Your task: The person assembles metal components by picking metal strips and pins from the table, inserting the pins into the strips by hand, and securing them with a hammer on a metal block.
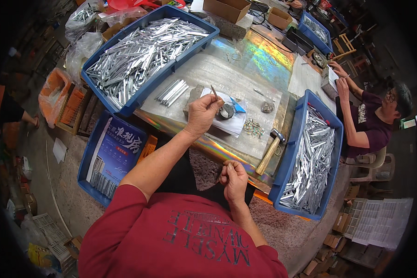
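My left hand is raised over the worktable, thumb and fingers pinched on a thin dark rod that points upward. Just beside its fingertips sits a small round black pot with something grey in it, on white paper with a blue piece. Closer to me, at the table's near edge, my right hand has its fingers curled together; what they hold, if anything, cannot be made out. A row of silvery metal strips lies left of the pot, and small brass-coloured parts lie to its right.
A blue bin of metal strips stands at the back left, another blue bin at the right. A hammer lies beside the right bin. A lower blue bin holds a printed sheet. Another person works at the far right.
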Tool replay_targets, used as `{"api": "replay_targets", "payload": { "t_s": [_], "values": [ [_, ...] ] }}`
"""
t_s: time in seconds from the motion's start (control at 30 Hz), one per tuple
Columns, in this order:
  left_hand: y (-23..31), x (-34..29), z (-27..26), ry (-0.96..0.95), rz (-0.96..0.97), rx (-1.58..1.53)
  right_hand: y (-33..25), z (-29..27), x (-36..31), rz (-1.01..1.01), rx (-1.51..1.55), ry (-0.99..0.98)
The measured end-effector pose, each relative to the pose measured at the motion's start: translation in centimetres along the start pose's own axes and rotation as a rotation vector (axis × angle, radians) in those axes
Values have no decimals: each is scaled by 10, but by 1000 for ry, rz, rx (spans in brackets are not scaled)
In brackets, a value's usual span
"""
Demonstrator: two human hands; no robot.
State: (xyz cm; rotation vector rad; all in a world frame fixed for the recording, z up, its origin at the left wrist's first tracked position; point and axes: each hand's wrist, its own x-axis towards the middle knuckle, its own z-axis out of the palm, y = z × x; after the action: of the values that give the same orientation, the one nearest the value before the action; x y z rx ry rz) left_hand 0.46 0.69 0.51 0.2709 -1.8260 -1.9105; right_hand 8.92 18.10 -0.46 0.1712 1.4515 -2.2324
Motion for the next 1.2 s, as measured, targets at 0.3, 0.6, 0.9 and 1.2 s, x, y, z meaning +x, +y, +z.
{"api": "replay_targets", "payload": {
  "t_s": [0.3,0.6,0.9,1.2],
  "values": [
    [6,9,-3,-152,512,388,-16,3,10,-113,-149,9],
    [9,12,-4,-253,402,340,-90,50,85,-787,-711,-25],
    [8,12,-7,-231,306,351,-82,73,104,-1268,-1177,-79],
    [3,10,-3,-157,340,297,-55,58,96,-1418,-1064,-55]
  ]
}}
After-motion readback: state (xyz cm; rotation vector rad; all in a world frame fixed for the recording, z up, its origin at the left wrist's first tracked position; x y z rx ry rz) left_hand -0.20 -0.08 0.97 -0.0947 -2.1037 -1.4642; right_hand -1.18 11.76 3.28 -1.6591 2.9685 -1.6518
